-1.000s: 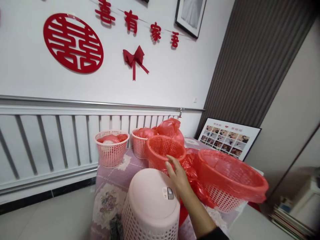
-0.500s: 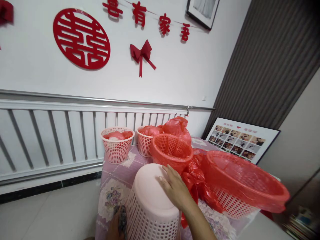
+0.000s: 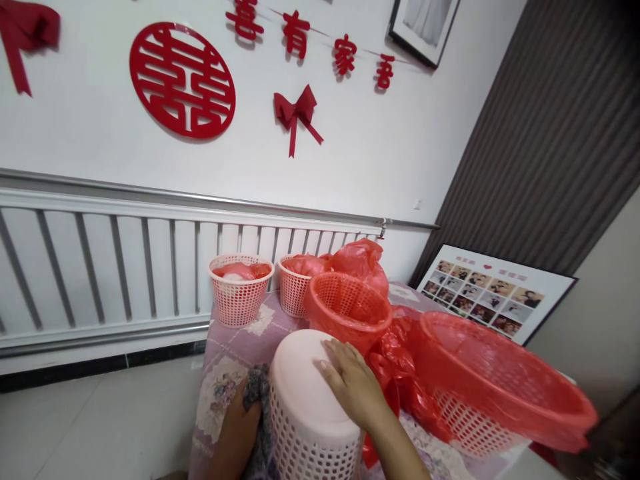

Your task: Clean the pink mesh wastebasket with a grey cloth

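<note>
While the upturned pink basket (image 3: 307,407) stands bottom-up at the near edge of the quilted table cover (image 3: 225,373), we see the right hand (image 3: 353,387) laid flat on its smooth base, fingers spread and closed on nothing. Against the basket's left wall the left hand (image 3: 240,427) is pressed, its fingers shut on a grey cloth (image 3: 257,393) bunched between palm and lattice.

Just behind the pink basket we find a red-lined basket (image 3: 347,310), its rim near the right hand's fingertips. To its right a red plastic bag (image 3: 395,367) lies crumpled between that basket and a wide shallow basket (image 3: 500,393), also lined in red, which tilts toward us and reaches past the table's right side. Farther back, by the white radiator (image 3: 125,267), stand two small pink baskets: the left small basket (image 3: 241,293) holds something red and white, and the right small basket (image 3: 295,290) carries a puffed red bag (image 3: 360,260).

On the wall above we note a round red emblem (image 3: 183,83), a red bow (image 3: 296,113) and a string of red characters (image 3: 315,43). A framed photo collage (image 3: 495,293) leans in the corner to the right.
</note>
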`<action>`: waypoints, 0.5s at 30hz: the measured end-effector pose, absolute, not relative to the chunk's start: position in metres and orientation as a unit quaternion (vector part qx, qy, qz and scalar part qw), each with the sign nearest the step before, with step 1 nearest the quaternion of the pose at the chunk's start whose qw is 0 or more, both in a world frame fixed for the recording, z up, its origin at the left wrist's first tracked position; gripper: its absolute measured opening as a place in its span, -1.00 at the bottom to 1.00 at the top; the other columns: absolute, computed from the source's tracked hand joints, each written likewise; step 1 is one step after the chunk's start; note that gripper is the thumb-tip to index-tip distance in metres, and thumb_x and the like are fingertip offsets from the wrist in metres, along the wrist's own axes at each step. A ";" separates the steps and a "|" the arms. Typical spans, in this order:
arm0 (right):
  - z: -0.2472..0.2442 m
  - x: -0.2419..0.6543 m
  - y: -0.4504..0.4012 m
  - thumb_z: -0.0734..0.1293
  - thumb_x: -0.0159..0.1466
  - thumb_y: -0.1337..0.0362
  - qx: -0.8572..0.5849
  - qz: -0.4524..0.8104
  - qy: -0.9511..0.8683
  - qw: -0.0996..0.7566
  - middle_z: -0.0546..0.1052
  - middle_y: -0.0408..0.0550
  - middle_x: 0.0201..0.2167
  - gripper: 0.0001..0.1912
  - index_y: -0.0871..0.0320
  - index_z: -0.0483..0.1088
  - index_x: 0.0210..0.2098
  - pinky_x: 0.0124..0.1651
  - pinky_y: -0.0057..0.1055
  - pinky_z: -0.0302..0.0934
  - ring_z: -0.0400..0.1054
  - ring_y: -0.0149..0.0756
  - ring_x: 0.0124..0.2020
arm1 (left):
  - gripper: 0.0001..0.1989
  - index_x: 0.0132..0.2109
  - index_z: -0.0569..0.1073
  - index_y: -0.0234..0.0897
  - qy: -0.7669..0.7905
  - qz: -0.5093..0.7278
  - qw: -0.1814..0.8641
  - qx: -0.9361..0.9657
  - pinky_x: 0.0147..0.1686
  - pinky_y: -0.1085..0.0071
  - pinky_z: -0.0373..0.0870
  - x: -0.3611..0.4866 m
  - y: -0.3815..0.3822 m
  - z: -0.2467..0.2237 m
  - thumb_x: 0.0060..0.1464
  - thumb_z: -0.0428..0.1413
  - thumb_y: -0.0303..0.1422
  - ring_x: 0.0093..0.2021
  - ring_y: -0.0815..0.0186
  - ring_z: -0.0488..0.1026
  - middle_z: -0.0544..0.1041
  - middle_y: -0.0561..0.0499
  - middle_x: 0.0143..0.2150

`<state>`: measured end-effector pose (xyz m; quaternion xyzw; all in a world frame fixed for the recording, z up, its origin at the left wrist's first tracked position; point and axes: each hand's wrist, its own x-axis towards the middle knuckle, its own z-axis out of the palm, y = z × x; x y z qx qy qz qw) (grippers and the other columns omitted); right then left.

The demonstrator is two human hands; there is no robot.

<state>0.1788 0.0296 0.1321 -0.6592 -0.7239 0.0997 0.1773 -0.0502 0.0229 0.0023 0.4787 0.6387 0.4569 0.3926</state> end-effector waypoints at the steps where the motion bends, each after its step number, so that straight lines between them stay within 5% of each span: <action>1: 0.132 0.179 0.030 0.14 0.41 -0.09 -0.660 0.097 -0.723 0.178 0.23 0.06 0.42 -0.33 0.17 0.27 0.35 0.46 0.16 -0.09 -0.02 0.16 0.46 | -0.35 0.35 0.25 -0.37 0.625 0.471 0.390 0.485 0.41 0.18 0.13 -0.047 0.018 0.017 0.10 -0.01 -0.35 0.40 0.13 0.26 0.39 -0.15 0.37; 6: 0.130 0.179 0.031 0.16 0.40 -0.09 -0.666 0.097 -0.717 0.181 0.25 0.02 0.41 -0.37 0.11 0.33 0.31 0.45 0.16 -0.07 -0.02 0.13 0.46 | -0.37 0.26 0.39 -0.31 0.538 0.532 0.372 0.538 0.43 0.10 0.12 -0.029 -0.005 0.047 0.06 0.07 -0.19 0.39 0.04 0.28 0.39 -0.13 0.37; 10: 0.132 0.178 0.031 0.17 0.39 -0.08 -0.666 0.094 -0.719 0.177 0.24 0.03 0.41 -0.38 0.12 0.34 0.30 0.45 0.14 -0.06 -0.01 0.12 0.46 | -0.31 0.35 0.29 -0.28 0.556 0.525 0.374 0.525 0.45 0.15 0.07 -0.023 -0.005 0.002 0.10 0.03 -0.14 0.45 0.04 0.16 0.31 -0.06 0.42; 15: 0.132 0.178 0.031 0.18 0.39 -0.07 -0.669 0.093 -0.717 0.173 0.25 0.02 0.41 -0.39 0.11 0.35 0.30 0.46 0.11 -0.08 -0.01 0.09 0.46 | -0.41 0.25 0.41 -0.27 0.631 0.469 0.388 0.481 0.43 0.13 0.13 -0.036 -0.007 -0.053 0.09 0.02 -0.19 0.41 0.00 0.24 0.50 -0.14 0.27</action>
